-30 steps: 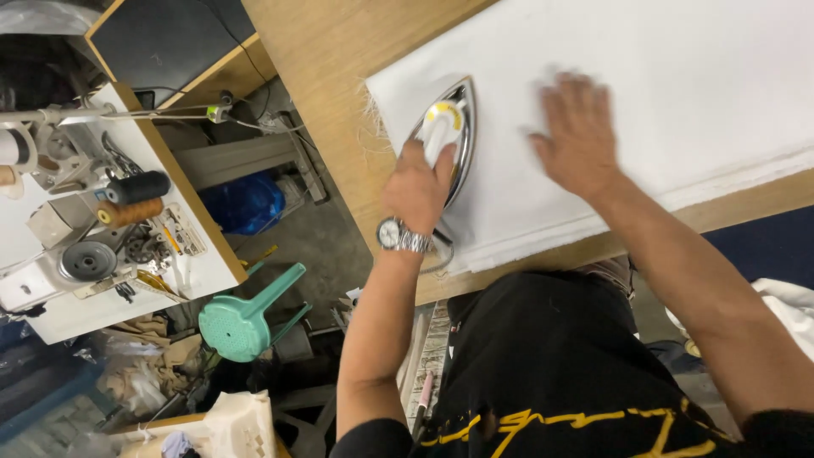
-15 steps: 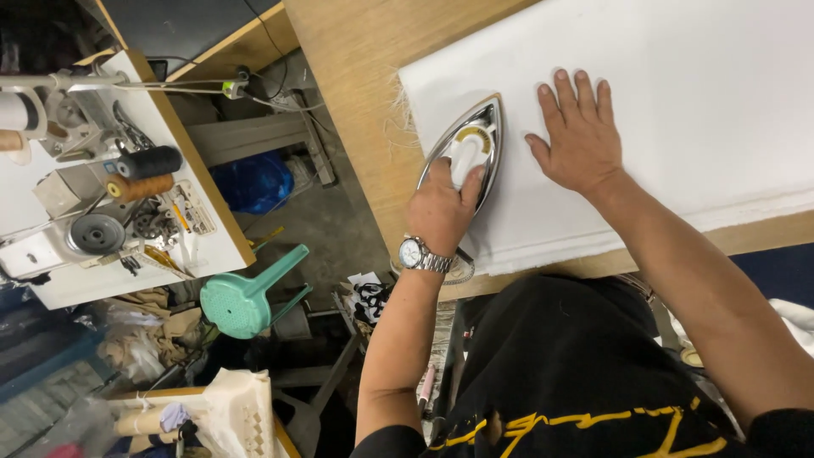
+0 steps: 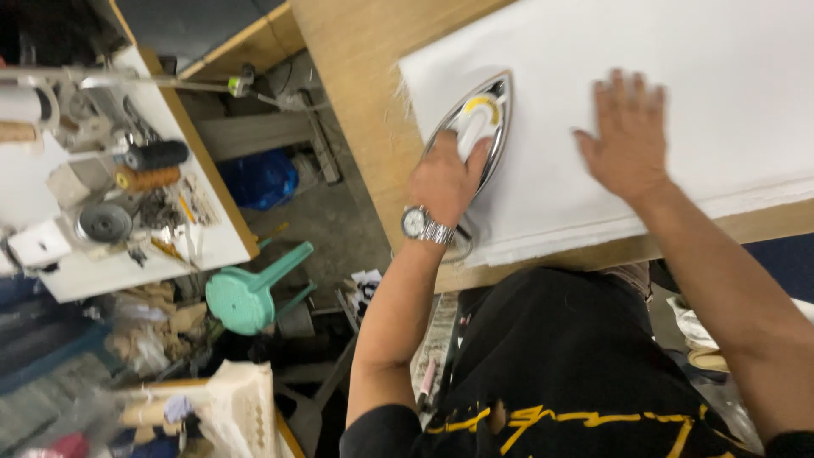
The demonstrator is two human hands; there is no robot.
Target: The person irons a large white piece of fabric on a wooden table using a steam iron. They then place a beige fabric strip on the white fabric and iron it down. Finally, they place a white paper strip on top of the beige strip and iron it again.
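Note:
My left hand (image 3: 445, 180), with a metal wristwatch (image 3: 421, 225) on the wrist, grips the white handle of a silver clothes iron (image 3: 483, 119). The iron rests flat on a white cloth (image 3: 695, 76) near its left edge. My right hand (image 3: 626, 140) lies palm down on the cloth to the right of the iron, fingers spread, holding nothing. The cloth is spread over a wooden table (image 3: 356, 59).
To the left stands a white work table (image 3: 203, 246) with thread spools, small tools and machine parts. A green plastic stool (image 3: 250, 293) sits on the floor below it, beside a blue bag (image 3: 263, 178). Clutter and papers lie on the floor near my black shirt.
The iron and my left hand have slid up the cloth, away from the table's near edge. My right hand stays flat on the cloth beside it. The camera view has shifted.

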